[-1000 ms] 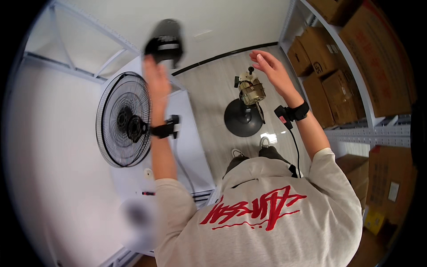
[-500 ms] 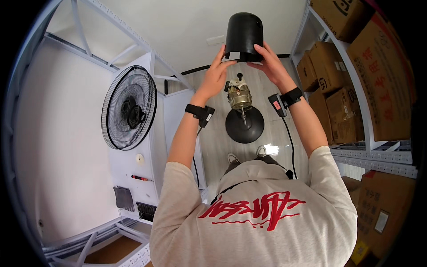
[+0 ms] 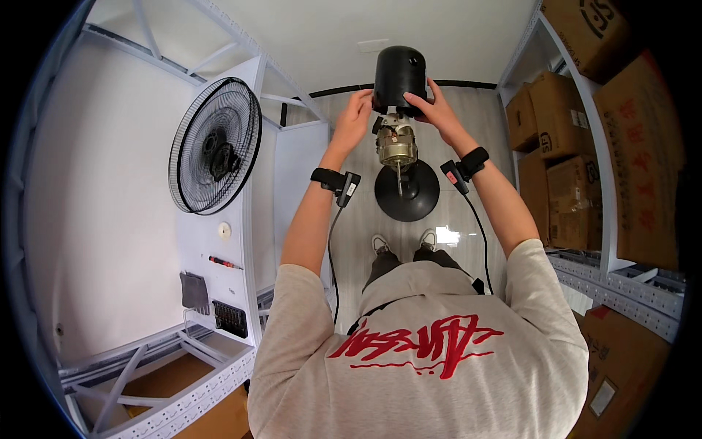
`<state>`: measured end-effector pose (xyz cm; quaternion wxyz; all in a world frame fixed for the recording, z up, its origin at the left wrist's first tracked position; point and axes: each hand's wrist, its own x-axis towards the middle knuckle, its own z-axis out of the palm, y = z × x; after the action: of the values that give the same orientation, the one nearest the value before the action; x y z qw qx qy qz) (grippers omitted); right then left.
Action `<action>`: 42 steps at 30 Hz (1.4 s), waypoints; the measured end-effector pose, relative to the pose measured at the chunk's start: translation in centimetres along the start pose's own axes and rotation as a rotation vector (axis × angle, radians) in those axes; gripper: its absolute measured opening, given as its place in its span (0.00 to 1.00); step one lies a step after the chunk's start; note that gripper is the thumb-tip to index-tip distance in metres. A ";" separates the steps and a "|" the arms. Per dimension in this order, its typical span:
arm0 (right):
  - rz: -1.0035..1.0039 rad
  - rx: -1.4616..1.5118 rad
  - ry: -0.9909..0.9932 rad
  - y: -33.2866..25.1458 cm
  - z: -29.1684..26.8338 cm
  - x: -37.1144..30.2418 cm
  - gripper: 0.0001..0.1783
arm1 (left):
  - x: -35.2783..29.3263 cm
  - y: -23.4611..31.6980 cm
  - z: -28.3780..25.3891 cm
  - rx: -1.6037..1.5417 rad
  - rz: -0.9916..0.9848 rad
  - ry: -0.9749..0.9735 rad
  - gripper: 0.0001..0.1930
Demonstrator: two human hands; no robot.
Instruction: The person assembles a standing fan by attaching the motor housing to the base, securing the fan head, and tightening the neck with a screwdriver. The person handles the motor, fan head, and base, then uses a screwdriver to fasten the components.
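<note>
A black, dome-ended fan motor cover (image 3: pixel 400 75) is between my two hands, its lower rim just at the back end of a bare metal fan motor (image 3: pixel 397 148). My right hand (image 3: pixel 441 118) grips the cover's right side, thumb across its front. On the left, my left hand (image 3: pixel 354 121) has its fingertips against the cover's lower left edge; the far fingers are partly hidden. A thin shaft points from the motor toward me. Below it, the round black stand base (image 3: pixel 407 201) rests on the floor.
At left, a white shelf holds a round fan grille (image 3: pixel 216 146), a small white disc (image 3: pixel 224 230), a red screwdriver (image 3: pixel 223 262), a dark grey slotted piece (image 3: pixel 194 291) and a black bit set (image 3: pixel 229 319). Cardboard boxes (image 3: pixel 563 113) fill the right rack. Cables trail from both wrist straps.
The cover has come down onto the back end of the motor, both hands moving with it. My left hand has slid from under the rim to the cover's side. The view has shifted slightly.
</note>
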<state>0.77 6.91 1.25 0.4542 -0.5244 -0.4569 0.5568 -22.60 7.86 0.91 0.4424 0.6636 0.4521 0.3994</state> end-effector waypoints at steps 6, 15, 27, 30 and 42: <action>0.039 -0.123 -0.015 -0.5 0.6 -0.4 0.65 | -1.3 -0.6 1.3 0.140 0.071 0.079 0.21; 0.069 -0.116 -0.028 0.7 1.8 0.1 0.65 | -2.4 -0.8 1.3 0.206 0.022 0.136 0.20; 0.035 -0.357 -0.062 1.5 1.6 -0.9 0.68 | -6.0 -0.4 2.1 0.262 -0.067 0.148 0.22; -0.008 -0.380 -0.070 1.8 1.6 -1.9 0.68 | -7.0 -1.1 2.7 0.256 -0.037 0.163 0.22; -0.077 -0.559 -0.071 -0.7 2.3 -5.4 0.66 | -7.0 -2.0 2.5 0.107 -0.170 0.121 0.28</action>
<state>-1.30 1.64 2.96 0.2963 -0.5918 -0.6279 0.4096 -22.66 1.04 -2.63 0.4107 0.6202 0.5531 0.3752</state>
